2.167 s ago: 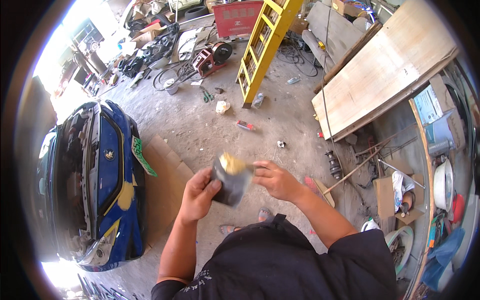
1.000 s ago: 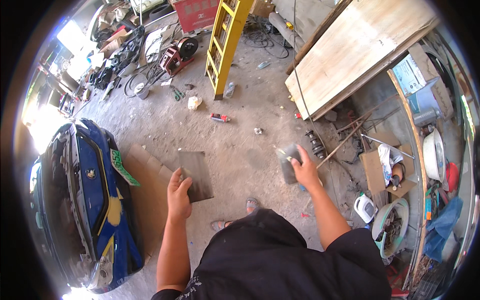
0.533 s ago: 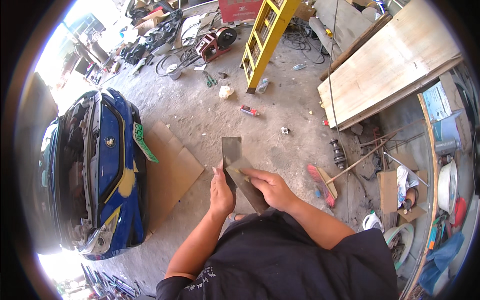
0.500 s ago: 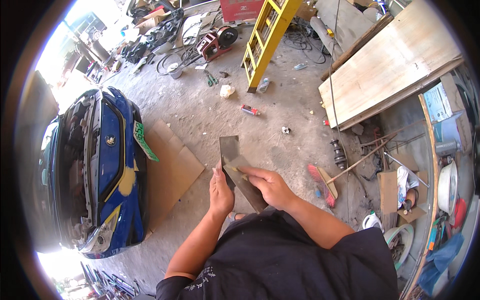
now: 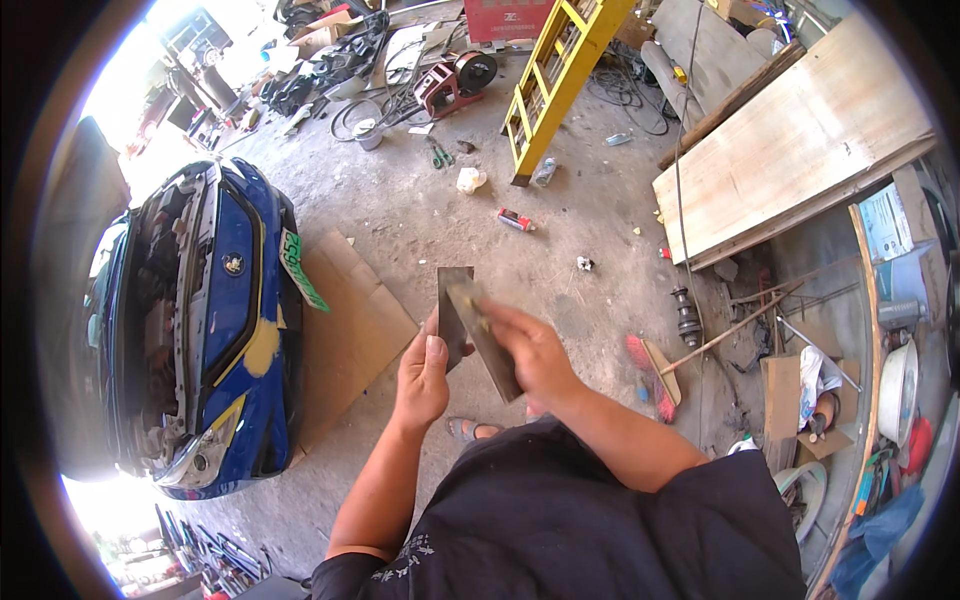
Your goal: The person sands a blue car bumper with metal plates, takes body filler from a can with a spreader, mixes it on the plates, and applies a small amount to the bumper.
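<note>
My left hand (image 5: 423,380) is closed around the left edge of a long, dark flat board (image 5: 456,318), its thumb uppermost. Over the board's right side is my right hand (image 5: 532,352), slightly blurred, with its fingers closed on a thin greyish putty scraper (image 5: 463,294). Yellowish putty shows on the scraper near the fingertips, and the blade lies against or very close to the board. To the left stands a blue car front end (image 5: 235,300) with its hood area exposed. A patch of similar yellow putty (image 5: 262,348) covers part of its bumper.
Flattened cardboard (image 5: 345,330) lies beside the car. A yellow ladder (image 5: 560,85) stands ahead, near a red can (image 5: 516,219). On the right are a broom (image 5: 658,372), a wooden panel (image 5: 800,140) and a cardboard box (image 5: 782,400). A cable (image 5: 680,200) hangs there.
The board is tipped more upright, and my left hand has shifted slightly left and down. My right hand with the scraper has moved a little along the board. The view has swung slightly left.
</note>
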Demonstrator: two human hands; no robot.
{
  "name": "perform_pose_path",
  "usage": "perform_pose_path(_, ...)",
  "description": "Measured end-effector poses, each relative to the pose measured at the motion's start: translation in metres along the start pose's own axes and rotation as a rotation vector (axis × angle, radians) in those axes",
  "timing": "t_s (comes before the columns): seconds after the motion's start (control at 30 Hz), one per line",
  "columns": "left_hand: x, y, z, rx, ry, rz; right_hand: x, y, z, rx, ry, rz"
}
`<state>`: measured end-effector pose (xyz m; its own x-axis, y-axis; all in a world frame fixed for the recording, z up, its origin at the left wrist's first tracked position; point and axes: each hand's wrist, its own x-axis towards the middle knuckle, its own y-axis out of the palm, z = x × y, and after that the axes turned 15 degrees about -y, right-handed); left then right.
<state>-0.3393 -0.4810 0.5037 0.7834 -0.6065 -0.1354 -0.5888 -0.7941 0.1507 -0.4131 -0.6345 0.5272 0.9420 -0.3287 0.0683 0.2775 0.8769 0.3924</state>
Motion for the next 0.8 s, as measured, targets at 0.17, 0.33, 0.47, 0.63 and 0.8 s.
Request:
perform_pose_path(0.17, -0.003, 0.005, -0.032, -0.282, -0.093, 0.042, -0.018, -0.002, -0.017, -0.504, -0.375, 0.165)
perform_pose_path(0.33, -0.004, -0.013, -0.041, -0.144, -0.203, 0.107, 0.01, -0.012, 0.001, -0.607, -0.455, 0.15)
perform_pose_path(0.47, -0.008, -0.008, -0.045, -0.348, -0.177, 0.055, 0.007, -0.01, -0.003, -0.664, -0.515, 0.142)
perform_pose_path(0.63, -0.007, -0.004, -0.033, -0.346, -0.01, -0.032, -0.006, 0.001, -0.009, -0.572, -0.394, 0.21)
perform_pose_path(0.8, -0.005, 0.004, -0.04, -0.438, 0.0, -0.118, 0.015, 0.006, -0.002, -0.573, -0.466, 0.147)
